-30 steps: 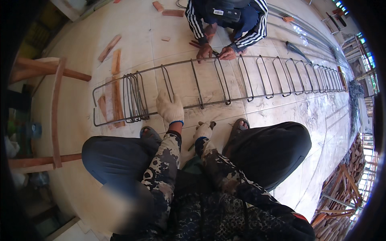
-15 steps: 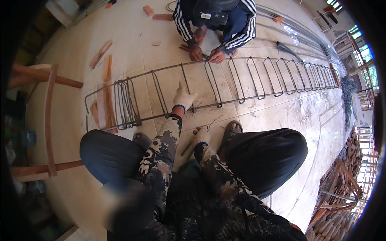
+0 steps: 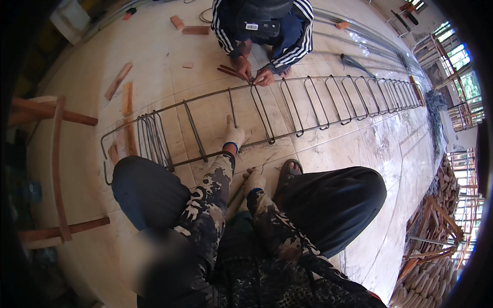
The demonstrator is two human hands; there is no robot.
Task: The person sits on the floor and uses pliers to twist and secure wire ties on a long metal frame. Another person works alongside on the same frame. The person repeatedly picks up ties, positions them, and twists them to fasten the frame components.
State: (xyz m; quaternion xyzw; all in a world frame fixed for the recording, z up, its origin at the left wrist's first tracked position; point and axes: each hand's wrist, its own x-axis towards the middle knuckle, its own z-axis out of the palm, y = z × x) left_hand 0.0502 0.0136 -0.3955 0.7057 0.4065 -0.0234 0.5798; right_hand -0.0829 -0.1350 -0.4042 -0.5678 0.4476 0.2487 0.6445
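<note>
The left hand's fingers (image 3: 229,121) point away from the body, close together around the lower end of a bent ring (image 3: 232,100); whether they pinch it, I cannot tell. The right hand (image 3: 254,180) has its fingers curled, with a thin wire (image 3: 266,158) just beyond them and a green stick (image 3: 236,199) beside it; what it grips, I cannot tell.

The ring belongs to a metal frame (image 3: 262,114) lying on the tiled floor (image 3: 149,66) in front of the person. It looks like a ladder: dark, thin rods with bent rings across them, bunched near the left end, wide apart in the middle and close together at the far right.

The left hand (image 3: 233,134), in a pale glove with a blue cuff, lies at the near rod, its forearm reaching forward. The right hand, gloved too, is held low between the knees, nearer the body and apart from the frame.

The frame's long axis runs crosswise before the person, from lower left, partly behind the left knee (image 3: 149,192), up to a wooden block (image 3: 417,91) at the right end. Across it, a crouching co-worker's bare hands (image 3: 263,77) meet at the far rod.
</note>
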